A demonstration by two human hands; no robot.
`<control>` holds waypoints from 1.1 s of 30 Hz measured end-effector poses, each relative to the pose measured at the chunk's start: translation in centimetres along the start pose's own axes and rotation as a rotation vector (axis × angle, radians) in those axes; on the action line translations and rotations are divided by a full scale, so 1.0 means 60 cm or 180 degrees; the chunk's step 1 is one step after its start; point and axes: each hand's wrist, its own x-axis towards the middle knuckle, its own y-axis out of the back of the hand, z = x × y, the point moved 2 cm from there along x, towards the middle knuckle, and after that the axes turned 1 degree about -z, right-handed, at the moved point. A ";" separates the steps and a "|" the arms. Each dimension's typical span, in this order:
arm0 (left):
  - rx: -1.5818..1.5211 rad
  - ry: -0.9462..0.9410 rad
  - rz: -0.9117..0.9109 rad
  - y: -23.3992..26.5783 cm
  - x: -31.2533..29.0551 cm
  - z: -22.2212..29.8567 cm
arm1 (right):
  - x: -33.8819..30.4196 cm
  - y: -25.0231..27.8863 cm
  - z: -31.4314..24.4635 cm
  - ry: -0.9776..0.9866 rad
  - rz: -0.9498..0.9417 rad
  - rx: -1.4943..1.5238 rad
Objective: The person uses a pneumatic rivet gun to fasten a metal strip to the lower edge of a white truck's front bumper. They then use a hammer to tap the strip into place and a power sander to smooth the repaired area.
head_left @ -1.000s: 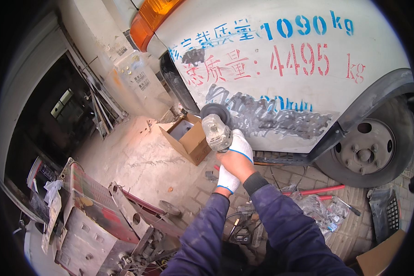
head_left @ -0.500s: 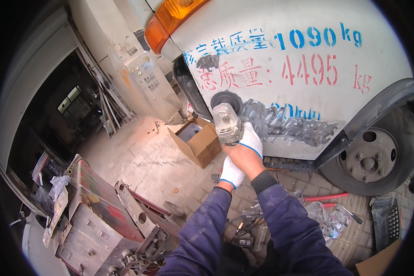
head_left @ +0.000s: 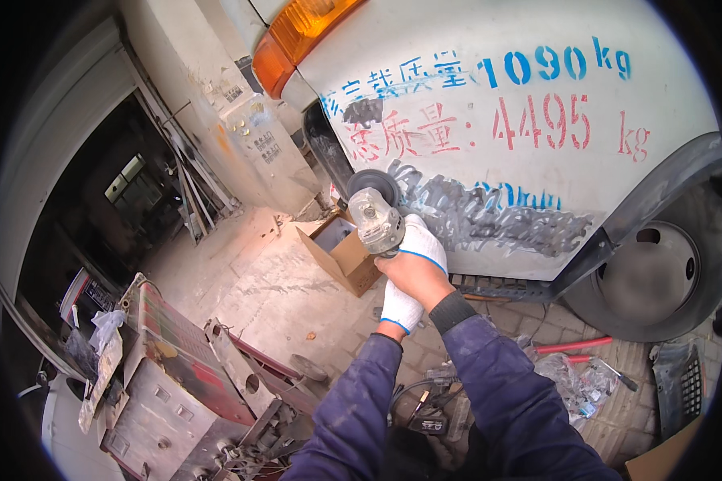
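An angle grinder (head_left: 375, 224) with a round dark disc (head_left: 374, 186) is up against the lower front edge of a white vehicle panel (head_left: 529, 172). My right hand (head_left: 422, 247), in a white glove with a blue cuff, is closed around the tool just behind its head. Lower down, my left hand (head_left: 403, 306), gloved alike, is closed at the rear of the grinder; its fingers are mostly hidden behind my right wrist. Right of the disc spreads a scuffed grey patch (head_left: 489, 220), running over part of some blue lettering.
A wheel (head_left: 646, 276) stands at the right. Below the panel's front lies an open cardboard box (head_left: 357, 268). A worn metal machine (head_left: 168, 401) occupies the lower left. Cables (head_left: 413, 393), a red bar (head_left: 573, 345) and crumpled plastic (head_left: 573, 385) lie on the paving.
Both hands have shifted the grinder left and slightly down, toward the panel's front edge. More of the grey scuffed patch shows where the disc was.
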 end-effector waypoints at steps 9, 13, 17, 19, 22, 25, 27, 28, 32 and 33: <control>0.1114 -0.0329 -0.0147 0.033 0.023 0.009 | 0.007 -0.001 -0.010 0.0241 0.0102 -0.0049; 0.2407 -0.0346 -0.0262 0.034 0.017 0.000 | 0.003 -0.002 -0.003 0.0027 0.0170 0.0085; 0.1379 -0.0400 -0.0383 0.040 0.023 0.003 | 0.002 -0.003 -0.004 0.0311 0.0042 -0.0040; 0.1042 -0.0212 -0.0274 0.038 0.024 0.005 | 0.004 -0.004 -0.003 0.0228 -0.0031 -0.0105; 0.1927 -0.0192 -0.0286 0.026 0.014 0.015 | 0.006 -0.002 0.000 0.0003 0.0125 0.0244; 0.3273 -0.0329 -0.0313 0.009 0.001 0.026 | 0.004 -0.005 0.000 0.0150 0.0126 0.0166; 0.2708 -0.0241 -0.0216 0.002 -0.010 0.024 | 0.000 -0.010 0.005 0.0066 -0.0074 0.0158; 0.1757 -0.0135 -0.0122 0.000 -0.016 0.019 | -0.003 -0.013 0.007 0.0090 -0.0175 0.0070; 0.0780 0.0108 -0.0065 0.013 -0.019 -0.008 | -0.009 -0.023 0.021 0.0038 -0.0177 -0.0033; 0.0804 -0.0028 -0.0184 0.019 -0.015 -0.014 | -0.008 -0.025 0.024 0.0024 -0.0174 -0.0015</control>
